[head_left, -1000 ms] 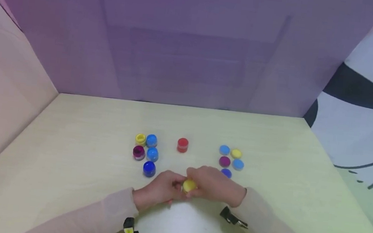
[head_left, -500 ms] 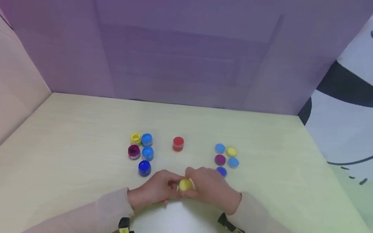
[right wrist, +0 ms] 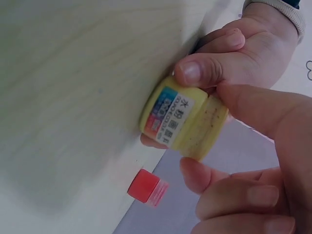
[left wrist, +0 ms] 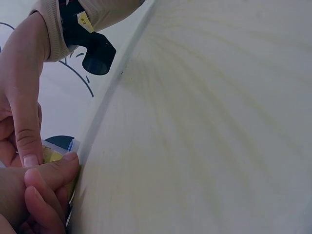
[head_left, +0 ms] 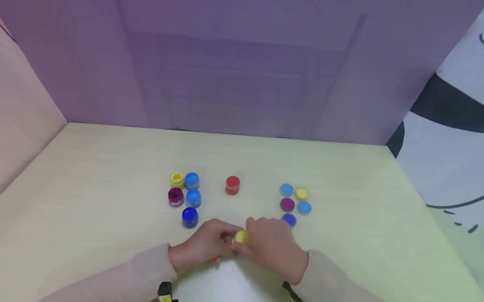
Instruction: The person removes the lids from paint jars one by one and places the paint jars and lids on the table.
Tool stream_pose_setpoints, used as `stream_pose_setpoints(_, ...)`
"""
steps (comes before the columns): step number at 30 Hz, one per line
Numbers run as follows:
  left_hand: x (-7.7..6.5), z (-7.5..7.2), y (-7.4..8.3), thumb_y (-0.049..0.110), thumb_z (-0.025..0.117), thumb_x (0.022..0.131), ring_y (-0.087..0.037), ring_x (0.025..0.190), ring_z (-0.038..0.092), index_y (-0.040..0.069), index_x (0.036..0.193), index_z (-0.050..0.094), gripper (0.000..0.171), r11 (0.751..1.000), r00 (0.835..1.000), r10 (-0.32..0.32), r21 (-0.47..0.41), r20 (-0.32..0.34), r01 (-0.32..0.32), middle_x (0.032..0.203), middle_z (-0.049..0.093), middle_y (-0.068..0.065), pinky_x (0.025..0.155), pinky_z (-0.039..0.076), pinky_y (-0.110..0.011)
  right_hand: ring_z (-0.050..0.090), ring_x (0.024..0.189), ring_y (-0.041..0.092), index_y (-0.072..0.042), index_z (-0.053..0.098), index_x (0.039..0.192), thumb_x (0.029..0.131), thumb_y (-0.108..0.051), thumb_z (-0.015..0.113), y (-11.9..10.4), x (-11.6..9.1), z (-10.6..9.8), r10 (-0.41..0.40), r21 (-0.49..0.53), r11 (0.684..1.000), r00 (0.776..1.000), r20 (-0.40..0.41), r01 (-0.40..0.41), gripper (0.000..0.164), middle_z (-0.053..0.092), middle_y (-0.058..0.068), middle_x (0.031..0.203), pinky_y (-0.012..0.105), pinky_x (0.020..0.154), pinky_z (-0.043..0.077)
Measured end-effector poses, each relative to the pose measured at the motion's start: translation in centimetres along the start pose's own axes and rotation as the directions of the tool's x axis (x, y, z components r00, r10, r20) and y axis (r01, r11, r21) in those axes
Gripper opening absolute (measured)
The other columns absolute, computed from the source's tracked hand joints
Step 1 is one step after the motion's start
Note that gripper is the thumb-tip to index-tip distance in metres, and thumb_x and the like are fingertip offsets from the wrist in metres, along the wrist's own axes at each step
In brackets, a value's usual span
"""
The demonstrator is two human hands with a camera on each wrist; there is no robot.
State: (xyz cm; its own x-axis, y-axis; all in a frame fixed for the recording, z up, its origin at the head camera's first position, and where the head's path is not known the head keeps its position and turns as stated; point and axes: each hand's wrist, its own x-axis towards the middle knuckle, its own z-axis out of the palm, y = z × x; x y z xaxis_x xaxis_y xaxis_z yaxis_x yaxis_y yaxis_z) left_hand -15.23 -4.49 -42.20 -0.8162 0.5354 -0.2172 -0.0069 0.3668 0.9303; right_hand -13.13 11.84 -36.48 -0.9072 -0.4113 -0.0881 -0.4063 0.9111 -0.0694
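Note:
A small yellow jar of gouache paint [right wrist: 168, 114] with a printed label is held between both hands, tilted on its side in the right wrist view. Around its body the left hand [head_left: 203, 243] curls thumb and fingers. The right hand [head_left: 275, 247] pinches the jar's yellow lid [right wrist: 202, 129] between thumb and forefinger. From the head, only part of the lid's top shows, and the body is covered by the hands. In the left wrist view, fingers hide most of the jar.
Left of centre stand open paint jars: yellow [head_left: 177, 179], purple [head_left: 176, 197], light blue [head_left: 194, 197] and dark blue [head_left: 190, 217]. A red jar with its lid on [head_left: 232, 185] stands mid-table. Several loose lids [head_left: 287, 204] lie to the right. A purple wall [head_left: 241, 72] bounds the back.
The right hand has turned slightly over the lid and now covers more of it. The left hand keeps its grip. The head view has shifted a little; the other jars and lids stay put.

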Motion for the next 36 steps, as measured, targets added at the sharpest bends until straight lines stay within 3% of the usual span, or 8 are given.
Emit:
stream_pose_setpoints(8, 0.1, 0.0, -0.2, 0.01, 0.072, 0.08, -0.007, 0.042, 0.043, 0.016, 0.118, 0.067, 0.038, 1.0, 1.0, 0.005, 0.005, 0.012, -0.005, 0.069, 0.055, 0.003, 0.043, 0.038, -0.017, 0.038, 0.046, 0.011, -0.01, 0.052, 0.077, 0.083, -0.048, 0.066, 0.4, 0.2, 0.4, -0.011, 0.07, 0.997, 1.0, 0.013, 0.01, 0.041, 0.042, -0.001, 0.055, 0.019, 0.041, 0.027)
stream_pose_setpoints(12, 0.0, 0.0, -0.2, 0.01, 0.072, 0.081, -0.007, 0.043, 0.043, 0.015, 0.118, 0.066, 0.038, 1.0, 1.0, 0.0, -0.007, 0.02, 0.0, 0.069, 0.054, 0.002, 0.043, 0.038, -0.016, 0.038, 0.047, 0.011, -0.01, 0.052, 0.077, 0.084, -0.044, 0.066, 0.6, 0.4, 0.5, -0.063, 0.095, 0.994, 0.998, 0.003, 0.062, 0.037, 0.042, -0.002, 0.056, 0.019, 0.042, 0.029)
stream_pose_setpoints(19, 0.0, -0.2, -0.2, 0.016, 0.07, 0.084, -0.007, 0.042, 0.044, 0.015, 0.12, 0.065, 0.036, 0.998, 0.999, 0.047, 0.033, 0.022, -0.048, 0.068, 0.054, 0.003, 0.044, 0.038, -0.017, 0.038, 0.047, 0.009, -0.01, 0.053, 0.079, 0.084, -0.044, 0.066, 0.8, 0.8, 0.2, -0.132, 0.08, 0.988, 0.991, 0.026, 0.13, 0.037, 0.042, -0.003, 0.056, 0.018, 0.043, 0.03)
stream_pose_setpoints(29, -0.1, -0.1, 0.3, 0.013, 0.07, 0.084, -0.007, 0.044, 0.044, 0.013, 0.119, 0.065, 0.036, 0.999, 0.998, 0.046, 0.027, 0.034, -0.047, 0.069, 0.052, 0.002, 0.045, 0.036, -0.016, 0.042, 0.053, 0.008, -0.011, 0.055, 0.081, 0.083, -0.039, 0.069, 1.7, 1.1, -0.1, -0.178, 0.17, 0.972, 0.98, 0.093, 0.161, 0.032, 0.047, -0.004, 0.061, 0.017, 0.049, 0.034)
stream_pose_setpoints(36, 0.0, -0.1, 0.1, 0.014, 0.07, 0.083, -0.007, 0.044, 0.045, 0.015, 0.117, 0.067, 0.034, 0.999, 1.0, 0.017, 0.033, 0.018, -0.018, 0.069, 0.055, 0.003, 0.045, 0.037, -0.016, 0.039, 0.054, 0.006, -0.013, 0.052, 0.078, 0.083, -0.037, 0.07, 2.1, 1.6, 0.0, -0.231, 0.217, 0.954, 0.969, 0.092, 0.207, 0.03, 0.044, -0.006, 0.06, 0.016, 0.051, 0.034)
